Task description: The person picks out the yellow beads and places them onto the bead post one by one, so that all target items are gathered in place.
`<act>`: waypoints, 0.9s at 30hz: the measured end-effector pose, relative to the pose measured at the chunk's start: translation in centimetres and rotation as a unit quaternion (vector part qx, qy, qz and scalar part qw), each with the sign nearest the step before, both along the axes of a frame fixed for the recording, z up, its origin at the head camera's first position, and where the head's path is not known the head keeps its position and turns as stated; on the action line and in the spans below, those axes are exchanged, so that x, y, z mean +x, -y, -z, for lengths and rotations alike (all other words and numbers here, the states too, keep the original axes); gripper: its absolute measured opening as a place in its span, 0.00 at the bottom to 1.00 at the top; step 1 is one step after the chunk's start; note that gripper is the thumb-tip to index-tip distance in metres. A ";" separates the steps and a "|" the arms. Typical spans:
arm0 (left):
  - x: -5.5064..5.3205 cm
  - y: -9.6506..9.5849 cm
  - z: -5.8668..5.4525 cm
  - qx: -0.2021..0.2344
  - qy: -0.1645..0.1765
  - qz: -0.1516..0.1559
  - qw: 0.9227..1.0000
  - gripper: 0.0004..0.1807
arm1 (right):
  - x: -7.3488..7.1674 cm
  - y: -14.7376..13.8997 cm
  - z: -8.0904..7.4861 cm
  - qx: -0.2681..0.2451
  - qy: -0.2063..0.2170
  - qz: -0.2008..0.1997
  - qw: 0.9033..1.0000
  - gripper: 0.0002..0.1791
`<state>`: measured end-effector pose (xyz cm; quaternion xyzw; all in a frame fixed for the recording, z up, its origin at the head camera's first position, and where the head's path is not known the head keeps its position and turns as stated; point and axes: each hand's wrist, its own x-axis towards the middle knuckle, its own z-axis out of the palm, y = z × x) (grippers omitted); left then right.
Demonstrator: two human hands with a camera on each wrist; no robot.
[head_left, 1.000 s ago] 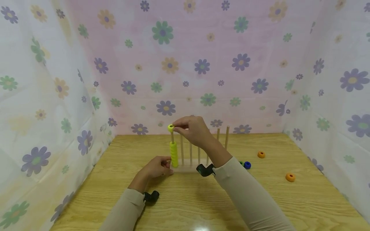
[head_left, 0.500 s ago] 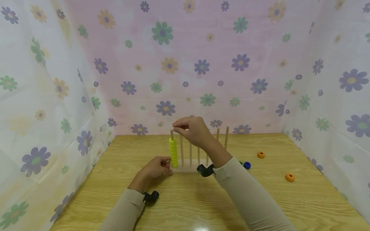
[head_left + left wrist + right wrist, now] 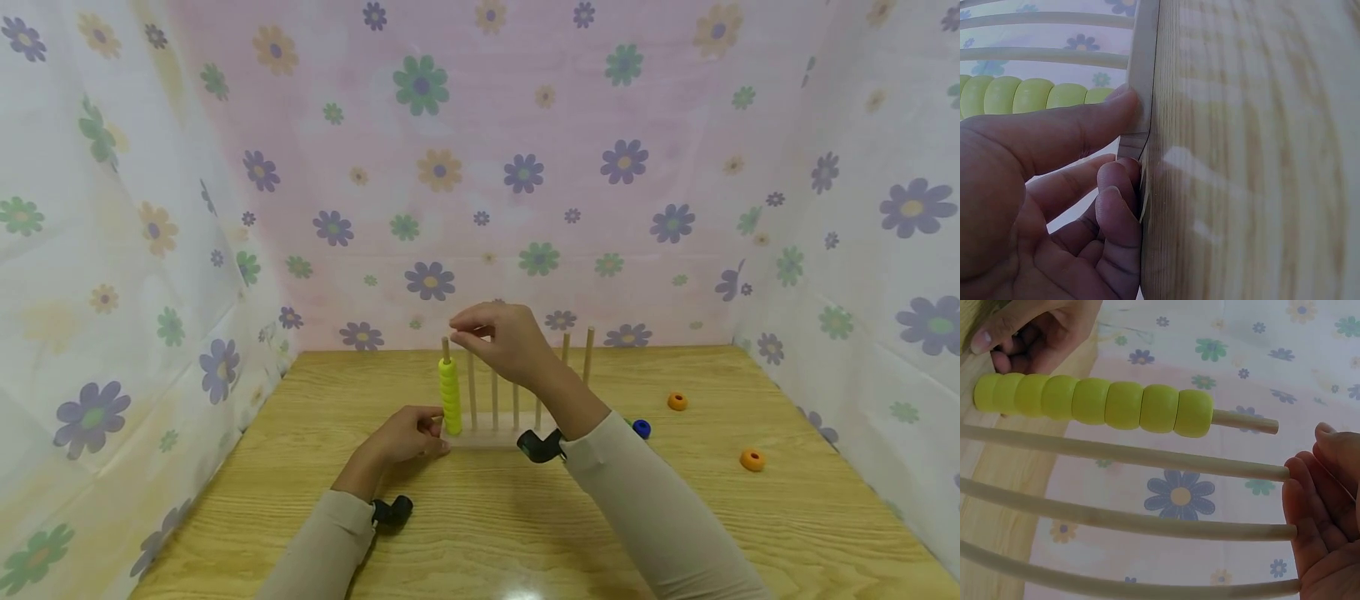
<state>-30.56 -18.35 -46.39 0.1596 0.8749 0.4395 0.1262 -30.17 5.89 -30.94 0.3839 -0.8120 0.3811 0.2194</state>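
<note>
A wooden peg rack (image 3: 486, 439) with several upright pegs stands on the table. Its leftmost peg carries a stack of yellow beads (image 3: 450, 398), the bare peg tip (image 3: 1246, 421) poking out above them. My left hand (image 3: 405, 433) pinches the left end of the rack's base (image 3: 1141, 94), thumb on the near face and fingers curled at the end. Beside the tip of the leftmost peg is my right hand (image 3: 506, 343), thumb and fingertips a little apart with nothing between them. In the head view this hand and its forearm hide parts of the other pegs.
Right of the rack lie a blue bead (image 3: 641, 429) and two orange beads, one farther back (image 3: 677, 402) and one nearer (image 3: 752, 460). A sliver of green shows by the right sleeve. Flowered cloth (image 3: 480, 167) walls the table's back and sides.
The yellow bead that my right hand pinched at the peg's tip has dropped onto the stack. My right hand has let go and shifted very slightly right. My left hand stays put.
</note>
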 end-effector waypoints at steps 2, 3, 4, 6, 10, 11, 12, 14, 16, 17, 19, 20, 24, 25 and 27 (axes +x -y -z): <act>0.0 0.0 0.0 0.002 0.001 0.000 1.000 0.35 | 0.2 -0.3 0.1 0.002 -0.006 -0.002 1.000 0.10; 0.0 0.0 0.0 0.004 0.002 0.000 1.000 0.35 | 0.2 -0.5 0.1 0.004 -0.009 -0.003 1.000 0.11; 0.0 0.0 0.0 0.004 0.003 0.001 1.000 0.35 | 0.3 -0.7 0.2 0.005 -0.013 -0.004 1.000 0.11; 0.0 -0.1 0.0 0.004 0.003 0.001 1.000 0.35 | 0.6 -1.1 0.2 0.004 -0.024 -0.009 1.000 0.11; -0.1 -0.1 -0.1 -0.001 0.000 -0.003 1.000 0.37 | 1.0 -1.9 0.3 0.015 -0.047 -0.015 0.999 0.13; -0.1 -0.1 -0.2 -0.002 -0.002 -0.004 1.000 0.38 | 1.1 -2.1 0.4 0.019 -0.053 -0.018 0.998 0.13; -0.1 -0.1 -0.3 -0.003 -0.001 -0.007 1.000 0.40 | 1.2 -2.3 0.5 0.026 -0.060 -0.018 0.998 0.13; -0.1 -0.1 -0.4 -0.007 -0.001 -0.010 1.000 0.41 | 1.3 -2.7 0.7 0.036 -0.069 -0.022 0.997 0.14; -0.1 -0.2 -0.4 -0.009 -0.001 -0.010 1.000 0.41 | 1.5 -3.1 1.0 0.045 -0.078 -0.024 0.996 0.14; -0.1 -0.2 -0.4 -0.008 0.000 -0.010 1.000 0.41 | 1.6 -3.3 1.1 0.051 -0.084 -0.024 0.995 0.14; -0.1 -0.2 -0.4 -0.006 0.003 -0.011 1.000 0.41 | 1.8 -3.6 1.4 0.066 -0.092 -0.027 0.993 0.14; -0.1 -0.2 -0.4 -0.006 0.004 -0.010 1.000 0.41 | 1.9 -3.7 1.6 0.076 -0.095 -0.028 0.992 0.14; -0.1 0.1 -0.5 -0.008 0.009 -0.007 1.000 0.42 | 2.5 -4.3 2.5 0.138 -0.088 -0.027 0.986 0.15; -0.1 0.2 -0.5 -0.009 0.009 -0.004 1.000 0.42 | 2.8 -4.6 2.8 0.157 -0.080 -0.025 0.984 0.16; -0.1 0.5 -0.5 -0.018 0.009 0.001 1.000 0.44 | 3.5 -5.5 3.6 0.200 -0.058 -0.021 0.978 0.18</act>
